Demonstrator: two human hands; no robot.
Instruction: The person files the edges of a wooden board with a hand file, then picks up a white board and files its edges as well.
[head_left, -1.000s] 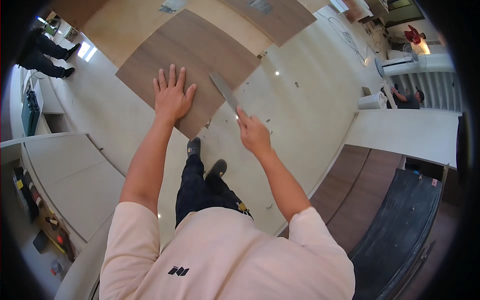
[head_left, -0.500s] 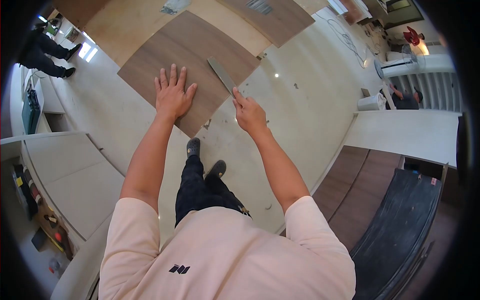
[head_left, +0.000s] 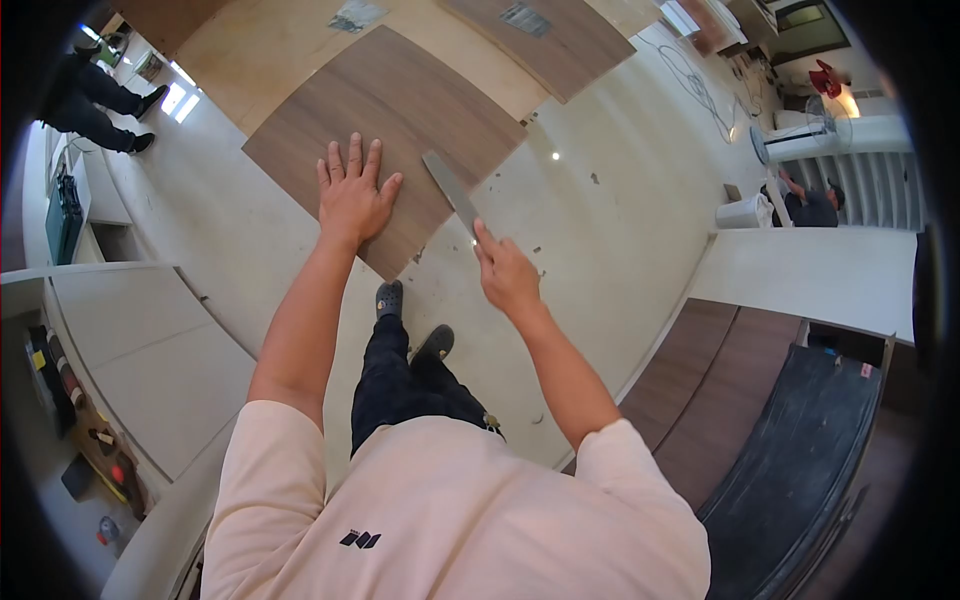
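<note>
A brown wood-grain board [head_left: 400,95] extends out in front of me, its near corner above my shoes. My left hand [head_left: 357,200] lies flat on it with the fingers spread. My right hand [head_left: 510,270] is wrapped round the near end of a long grey flat file [head_left: 452,193]. The file's far end overlaps the board's right edge, and its near end sticks out past that edge. My right fingers hide the part they grip.
Another wood-grain board [head_left: 545,40] lies farther off on a light wooden surface [head_left: 300,75]. Small dark scraps dot the pale floor [head_left: 590,240]. Cabinets [head_left: 140,340] flank me. One person [head_left: 105,95] stands at far left, another [head_left: 812,205] is at right near a fan.
My right hand has drawn the file back toward me and slightly right, along the board's edge. My left hand stays flat on the board; the view has shifted a little.
</note>
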